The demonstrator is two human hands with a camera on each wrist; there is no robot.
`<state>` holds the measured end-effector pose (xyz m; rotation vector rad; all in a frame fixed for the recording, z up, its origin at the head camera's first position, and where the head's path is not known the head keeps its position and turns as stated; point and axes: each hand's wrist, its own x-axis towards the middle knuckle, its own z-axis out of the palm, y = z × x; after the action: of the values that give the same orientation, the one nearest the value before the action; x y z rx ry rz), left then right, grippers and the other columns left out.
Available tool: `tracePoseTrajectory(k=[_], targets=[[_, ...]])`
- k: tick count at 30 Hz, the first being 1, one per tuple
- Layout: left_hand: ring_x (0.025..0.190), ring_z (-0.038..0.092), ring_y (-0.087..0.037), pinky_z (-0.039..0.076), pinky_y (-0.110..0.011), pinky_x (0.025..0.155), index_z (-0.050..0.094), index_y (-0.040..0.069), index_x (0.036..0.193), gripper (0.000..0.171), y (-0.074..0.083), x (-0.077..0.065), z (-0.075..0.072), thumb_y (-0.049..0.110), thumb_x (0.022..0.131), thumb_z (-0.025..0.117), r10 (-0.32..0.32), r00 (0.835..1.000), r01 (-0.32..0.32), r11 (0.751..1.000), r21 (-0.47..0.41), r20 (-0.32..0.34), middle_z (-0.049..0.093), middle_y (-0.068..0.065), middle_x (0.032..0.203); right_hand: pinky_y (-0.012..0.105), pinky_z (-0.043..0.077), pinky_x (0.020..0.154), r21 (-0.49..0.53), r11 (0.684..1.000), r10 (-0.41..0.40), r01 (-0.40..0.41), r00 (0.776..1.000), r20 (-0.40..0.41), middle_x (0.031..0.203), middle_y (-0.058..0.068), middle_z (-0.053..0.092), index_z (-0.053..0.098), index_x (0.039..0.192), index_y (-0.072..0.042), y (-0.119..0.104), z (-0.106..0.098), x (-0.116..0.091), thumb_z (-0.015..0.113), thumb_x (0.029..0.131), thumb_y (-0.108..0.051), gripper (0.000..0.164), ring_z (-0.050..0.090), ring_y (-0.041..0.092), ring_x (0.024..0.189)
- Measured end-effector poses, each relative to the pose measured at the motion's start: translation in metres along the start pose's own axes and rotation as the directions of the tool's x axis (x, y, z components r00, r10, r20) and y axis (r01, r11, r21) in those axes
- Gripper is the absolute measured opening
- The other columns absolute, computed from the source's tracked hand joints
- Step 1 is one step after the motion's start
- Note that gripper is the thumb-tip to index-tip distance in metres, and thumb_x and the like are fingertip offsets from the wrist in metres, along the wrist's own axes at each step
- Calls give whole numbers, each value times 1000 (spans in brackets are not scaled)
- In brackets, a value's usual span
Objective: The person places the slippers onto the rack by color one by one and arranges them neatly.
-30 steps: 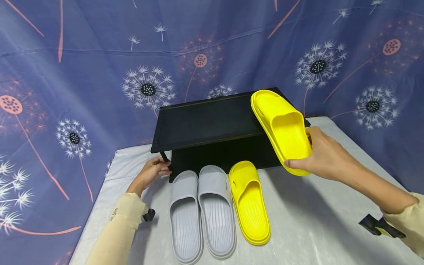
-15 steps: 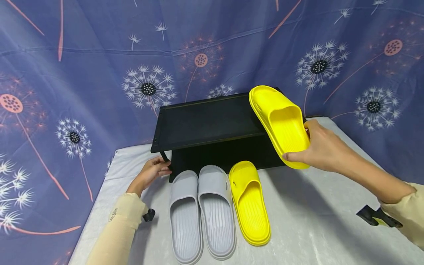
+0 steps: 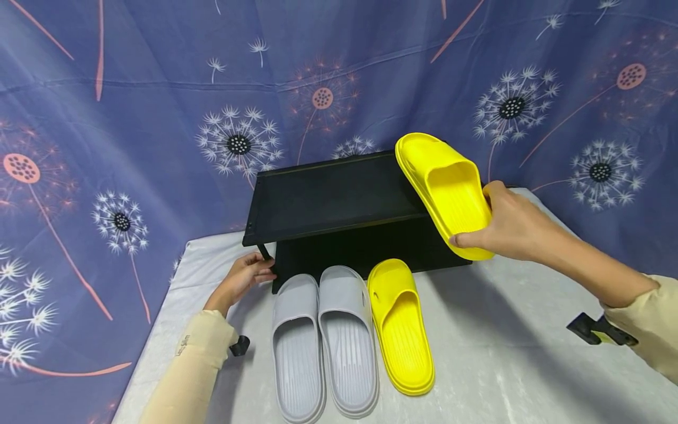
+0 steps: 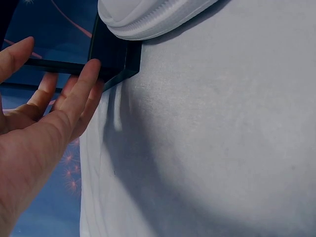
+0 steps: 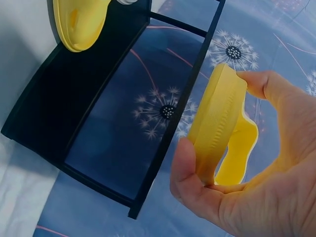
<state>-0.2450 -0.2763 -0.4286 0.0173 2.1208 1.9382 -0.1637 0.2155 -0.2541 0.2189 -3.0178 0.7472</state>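
My right hand holds a yellow slide sandal by its heel end, thumb on the near edge. The sandal is raised over the right end of a black two-tier shoe rack, its toe pointing away to the back left. In the right wrist view the sandal appears edge-on beside the rack's upper rail. My left hand is at the rack's front left leg, its fingers fairly straight and touching it; the left wrist view shows these fingers against the dark leg.
Two grey slide sandals stand side by side in front of the rack, toes at the lower shelf. A second yellow sandal lies just right of them. White cloth covers the table; a blue dandelion-print curtain hangs behind.
My right hand has raised the yellow sandal and carried it slightly left and farther back over the rack. My left hand and the other sandals have stayed in place.
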Motion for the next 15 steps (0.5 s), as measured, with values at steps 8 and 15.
tracePoseTrajectory(k=[8,15], targets=[[96,60,-28,49,-48,100,40,4,94,19,-2,2,-2,11,97,57,-20,1000,20,1000,-2,11,50,-13,102,35,51,51,-23,1000,2,-2,1000,17,96,23,52,33,122,11,-3,-2,7,81,70,-50,93,58,27,69],[99,59,-33,53,-44,96,40,4,93,21,-4,3,-2,13,96,59,0,1000,-1,1000,11,6,49,-21,107,36,51,50,-52,999,14,-13,1000,7,94,23,52,35,119,10,-5,-2,13,81,69,-51,91,57,27,68]])
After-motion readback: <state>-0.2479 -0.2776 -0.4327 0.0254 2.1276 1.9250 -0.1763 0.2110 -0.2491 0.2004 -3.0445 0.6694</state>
